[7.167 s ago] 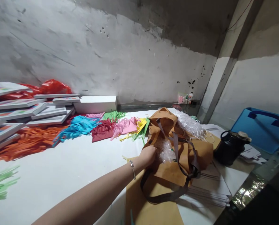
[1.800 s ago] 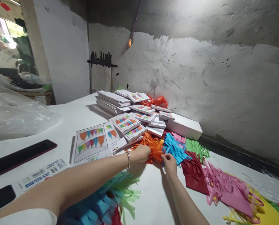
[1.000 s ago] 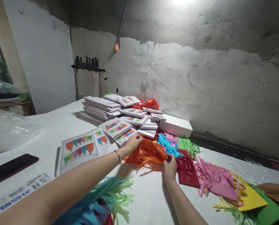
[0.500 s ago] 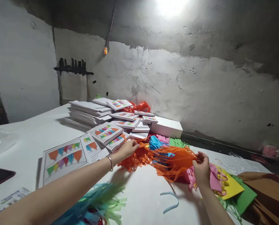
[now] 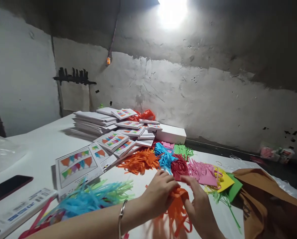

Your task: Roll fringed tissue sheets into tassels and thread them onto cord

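Observation:
Near the table's front, my left hand (image 5: 162, 192), with a bracelet on its wrist, has its fingers curled round the top of an orange fringed paper piece (image 5: 176, 212). My right hand (image 5: 198, 202) holds the same piece from the right, thumb and fingers at its folded upper edge. Its orange strips hang down between both hands. Behind them lie an orange fringe pile (image 5: 140, 161), a blue bundle (image 5: 164, 154), a dark red bundle (image 5: 180, 167) and pink fringe (image 5: 203, 171). Blue and green fringe (image 5: 93, 197) lies to the left of my left hand.
Stacked white packets (image 5: 95, 122) and printed cards (image 5: 76, 164) cover the table's left and back. A white box (image 5: 170, 133) stands behind the bundles. Left are a phone (image 5: 10, 187) and a labelled box (image 5: 24, 209); right, yellow and green sheets (image 5: 234, 186) and a brown bag (image 5: 260, 196).
Both hands have come together nearer the front, bringing an orange piece away from the orange pile. It was stretched sideways before and now hangs down. The view has shifted slightly.

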Motion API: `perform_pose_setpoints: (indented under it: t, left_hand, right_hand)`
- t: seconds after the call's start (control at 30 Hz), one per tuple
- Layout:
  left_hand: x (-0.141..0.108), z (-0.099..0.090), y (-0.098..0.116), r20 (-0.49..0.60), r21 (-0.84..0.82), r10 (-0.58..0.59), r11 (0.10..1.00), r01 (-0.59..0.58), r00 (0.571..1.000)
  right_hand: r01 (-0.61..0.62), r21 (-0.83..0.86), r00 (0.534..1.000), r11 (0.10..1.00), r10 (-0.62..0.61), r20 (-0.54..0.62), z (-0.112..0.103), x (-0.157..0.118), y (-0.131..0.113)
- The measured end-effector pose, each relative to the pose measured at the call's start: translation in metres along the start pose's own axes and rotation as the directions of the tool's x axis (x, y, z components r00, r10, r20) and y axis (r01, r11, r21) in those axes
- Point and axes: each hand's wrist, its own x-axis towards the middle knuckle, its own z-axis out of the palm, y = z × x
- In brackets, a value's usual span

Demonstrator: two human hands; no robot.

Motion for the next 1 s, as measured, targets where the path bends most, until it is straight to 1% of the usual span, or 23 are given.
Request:
perform_pose_setpoints:
  t: [0.07, 0.1, 0.17, 0.2, 0.23, 0.3, 0.33, 0.37, 0.4, 0.47, 0.53, 0.63, 0.7, 0.77, 0.8, 0.83, 0.87, 0.9, 0.93, 0.97, 1.0]
  left_hand:
    - [-0.018, 0.001, 0.003, 0.033, -0.058, -0.07, 0.996, 0.072, 0.997]
    - [-0.027, 0.0, 0.003, 0.056, -0.082, -0.113, 0.99, 0.118, 0.992]
    - [-0.046, -0.002, 0.002, 0.101, -0.104, -0.187, 0.975, 0.197, 0.977]
    - [-0.054, -0.005, 0.001, 0.126, -0.105, -0.2, 0.971, 0.213, 0.972]
    - [-0.062, -0.01, 0.0, 0.175, -0.137, -0.201, 0.964, 0.226, 0.964]
    - [-0.072, -0.022, 0.0, 0.301, -0.279, -0.181, 0.922, 0.268, 0.936]
    - [-0.074, -0.029, 0.001, 0.345, -0.36, -0.168, 0.885, 0.295, 0.924]
    - [-0.073, -0.036, 0.005, 0.361, -0.432, -0.16, 0.844, 0.317, 0.919]
    - [-0.071, -0.042, 0.01, 0.35, -0.491, -0.161, 0.807, 0.328, 0.923]
    - [-0.06, -0.047, 0.025, 0.278, -0.558, -0.169, 0.772, 0.302, 0.945]
    - [-0.048, -0.044, 0.046, 0.27, -0.631, -0.128, 0.725, 0.275, 0.954]
    - [-0.037, -0.027, 0.079, 0.346, -0.742, -0.014, 0.608, 0.283, 0.938]
    - [-0.039, -0.014, 0.099, 0.38, -0.804, 0.041, 0.509, 0.308, 0.924]
    - [-0.048, -0.001, 0.116, 0.383, -0.848, 0.054, 0.417, 0.328, 0.922]
    - [-0.055, 0.007, 0.124, 0.384, -0.868, 0.052, 0.36, 0.341, 0.922]
    - [-0.063, 0.014, 0.133, 0.395, -0.889, 0.05, 0.273, 0.367, 0.917]
    - [-0.071, 0.023, 0.143, 0.418, -0.901, 0.06, 0.153, 0.405, 0.907]
    - [-0.079, 0.031, 0.152, 0.447, -0.894, 0.083, 0.009, 0.448, 0.891]
    - [-0.088, 0.04, 0.162, 0.475, -0.862, 0.11, -0.142, 0.487, 0.873]
    - [-0.095, 0.05, 0.172, 0.498, -0.813, 0.133, -0.273, 0.514, 0.857]
    - [-0.102, 0.058, 0.182, 0.514, -0.768, 0.146, -0.36, 0.529, 0.845]
  right_hand:
    - [0.025, -0.042, 0.996, 0.999, -0.022, 0.083, -0.007, -0.014, -0.001]
    - [0.046, -0.058, 0.995, 0.997, -0.04, 0.091, -0.012, -0.02, -0.001]
    - [0.083, -0.111, 0.996, 0.99, -0.077, 0.054, -0.024, -0.03, -0.003]
    - [0.101, -0.145, 0.995, 0.984, -0.099, 0.027, -0.032, -0.034, -0.005]
    - [0.12, -0.172, 0.993, 0.978, -0.122, 0.001, -0.041, -0.037, -0.008]
    - [0.203, -0.237, 0.977, 0.95, -0.213, -0.021, -0.061, -0.042, -0.018]
    - [0.269, -0.276, 0.959, 0.923, -0.283, -0.014, -0.071, -0.045, -0.024]
    - [0.344, -0.313, 0.933, 0.885, -0.361, 0.004, -0.082, -0.047, -0.031]
    - [0.42, -0.341, 0.898, 0.841, -0.438, 0.026, -0.092, -0.049, -0.039]
    - [0.531, -0.365, 0.833, 0.764, -0.55, 0.062, -0.11, -0.056, -0.054]
    - [0.576, -0.352, 0.803, 0.738, -0.591, 0.073, -0.126, -0.065, -0.067]
    - [0.597, -0.357, 0.788, 0.719, -0.609, 0.09, -0.147, -0.082, -0.08]
    - [0.591, -0.387, 0.788, 0.707, -0.608, 0.093, -0.158, -0.096, -0.083]
    - [0.57, -0.427, 0.796, 0.702, -0.601, 0.074, -0.166, -0.112, -0.081]
    - [0.557, -0.441, 0.8, 0.704, -0.598, 0.057, -0.169, -0.12, -0.079]
    - [0.542, -0.45, 0.804, 0.709, -0.594, 0.033, -0.17, -0.129, -0.076]
    - [0.527, -0.454, 0.811, 0.718, -0.584, 0.018, -0.171, -0.138, -0.072]
    - [0.513, -0.453, 0.821, 0.73, -0.57, 0.011, -0.17, -0.147, -0.068]
    - [0.493, -0.451, 0.835, 0.744, -0.55, 0.005, -0.168, -0.155, -0.064]
    - [0.475, -0.448, 0.848, 0.757, -0.531, 0.002, -0.164, -0.164, -0.06]
    - [0.455, -0.442, 0.861, 0.773, -0.508, -0.003, -0.161, -0.172, -0.055]
